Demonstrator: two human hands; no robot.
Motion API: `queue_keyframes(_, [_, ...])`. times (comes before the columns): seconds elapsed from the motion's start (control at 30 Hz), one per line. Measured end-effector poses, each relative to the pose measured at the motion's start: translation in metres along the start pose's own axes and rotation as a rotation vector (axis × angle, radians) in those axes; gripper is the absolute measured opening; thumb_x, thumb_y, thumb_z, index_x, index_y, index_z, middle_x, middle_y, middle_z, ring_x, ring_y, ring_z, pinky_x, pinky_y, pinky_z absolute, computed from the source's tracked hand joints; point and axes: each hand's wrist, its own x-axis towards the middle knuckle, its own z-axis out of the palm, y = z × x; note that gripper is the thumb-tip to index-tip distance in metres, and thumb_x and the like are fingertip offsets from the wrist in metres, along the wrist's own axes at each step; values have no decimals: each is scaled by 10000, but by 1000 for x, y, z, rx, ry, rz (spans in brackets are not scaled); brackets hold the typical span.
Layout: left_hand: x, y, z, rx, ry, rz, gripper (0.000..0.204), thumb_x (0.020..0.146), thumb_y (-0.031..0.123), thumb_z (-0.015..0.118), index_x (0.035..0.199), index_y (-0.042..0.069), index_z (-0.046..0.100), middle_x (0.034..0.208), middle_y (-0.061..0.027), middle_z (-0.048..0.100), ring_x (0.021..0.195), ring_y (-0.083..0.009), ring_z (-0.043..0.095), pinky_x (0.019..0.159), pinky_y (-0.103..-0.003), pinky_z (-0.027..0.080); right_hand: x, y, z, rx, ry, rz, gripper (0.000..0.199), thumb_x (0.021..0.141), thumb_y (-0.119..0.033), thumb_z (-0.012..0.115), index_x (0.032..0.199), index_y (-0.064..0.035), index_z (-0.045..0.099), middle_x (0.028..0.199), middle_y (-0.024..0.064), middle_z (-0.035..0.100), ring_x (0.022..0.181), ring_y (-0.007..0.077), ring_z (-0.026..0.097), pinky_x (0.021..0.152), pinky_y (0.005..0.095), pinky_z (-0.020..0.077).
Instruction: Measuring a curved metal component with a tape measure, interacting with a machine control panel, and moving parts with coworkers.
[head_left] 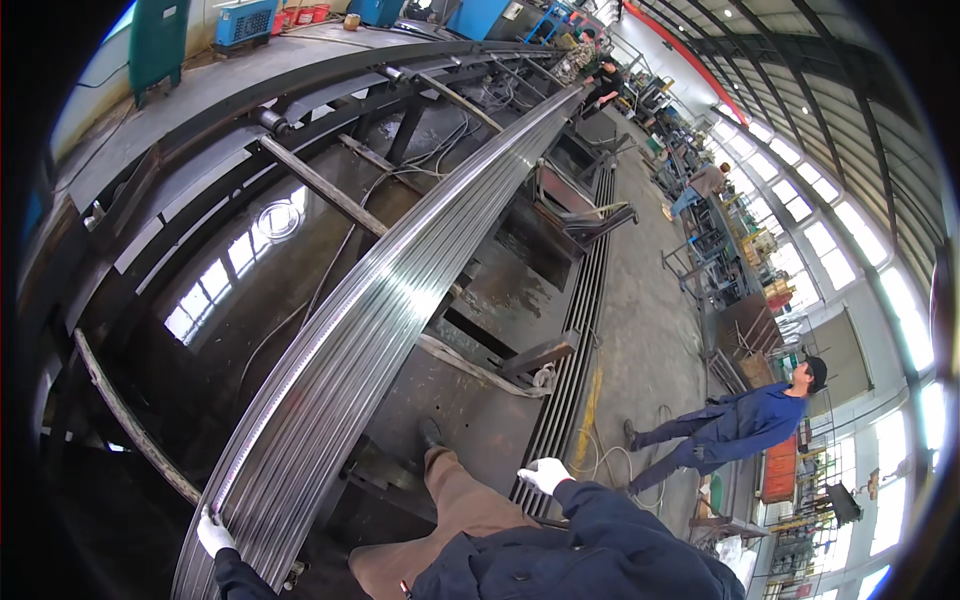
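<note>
Resting on the near end of a long bundle of metal strips [400, 290], the left hand [213, 535] in a white glove lies flat against the bundle's left edge; whether the fingers curl under that edge cannot be told. Its dark blue sleeve comes up from the lower rim. The right hand [545, 473], also gloved in white, hangs free in the air over the floor with its fingers loosely bent, holding nothing, well apart from the bundle.

The strips lie side by side on a dark steel frame [330, 190] and run away from the person toward the far end of the hall, narrowing as they go. Left of the bundle the frame's crossbars and loose cables lie over a wet, shiny floor, leaving little free room on that side. Right of it, a second stack of dark ribbed strips [580, 340] lies on the ground, and beyond that a strip of bare concrete floor [640, 300] stays open as a walkway.

A co-worker in blue overalls [740, 425] stands on that concrete, right of the ribbed stack. Another person [703, 187] bends over farther along.
</note>
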Motion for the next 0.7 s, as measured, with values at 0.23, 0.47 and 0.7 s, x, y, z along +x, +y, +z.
queue_keyframes(0.23, [-1, 15, -10, 30, -36, -33, 351, 926, 26, 669, 1275, -9, 667, 1045, -250, 727, 959, -379, 711, 883, -425, 534, 5, 8, 2, -39, 7, -38, 317, 965, -337, 690, 949, -29, 764, 745, 57, 727, 612, 136, 666, 608, 288, 543])
queue_keyframes(0.47, [0, 19, -13, -9, -43, -73, 346, 923, 15, 676, 1267, -28, 665, 1101, -236, 733, 1019, -346, 718, 929, -393, 531, 4, 5, -2, -47, 5, -43, 342, 965, -353, 683, 946, -21, 762, 738, 63, 727, 617, 143, 677, 613, 290, 548])
queue_keyframes(0.7, [3, 5, -2, -72, -23, -49, 342, 942, 14, 642, 1281, -22, 663, 1062, -250, 730, 967, -361, 717, 887, -415, 538, 12, 17, 4, 34, 2, -41, 321, 966, -334, 687, 951, -22, 762, 739, 59, 723, 603, 136, 661, 603, 296, 544])
